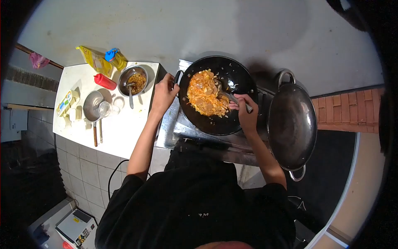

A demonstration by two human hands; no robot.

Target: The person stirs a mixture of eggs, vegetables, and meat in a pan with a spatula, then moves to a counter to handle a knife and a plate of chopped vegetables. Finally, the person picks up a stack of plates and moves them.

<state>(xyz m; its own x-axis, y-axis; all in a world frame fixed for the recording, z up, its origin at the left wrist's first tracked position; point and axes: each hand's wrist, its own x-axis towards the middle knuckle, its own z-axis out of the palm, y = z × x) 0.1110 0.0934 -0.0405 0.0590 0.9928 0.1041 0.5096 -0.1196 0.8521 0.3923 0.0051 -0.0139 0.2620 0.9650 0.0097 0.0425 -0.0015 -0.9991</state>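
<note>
A black wok sits on the metal stove, holding orange-coloured food with round slices, mostly in its left half. My left hand is closed on the wok's handle at the left rim. Over the right part of the wok, my right hand grips the handle of a metal spatula. The blade end of the spatula touches the right edge of the food and is partly hidden by it.
A large empty wok stands at the right. On the white table at the left are a steel bowl of food, a saucepan, a red bottle, an oil bottle, a yellow packet and an egg carton.
</note>
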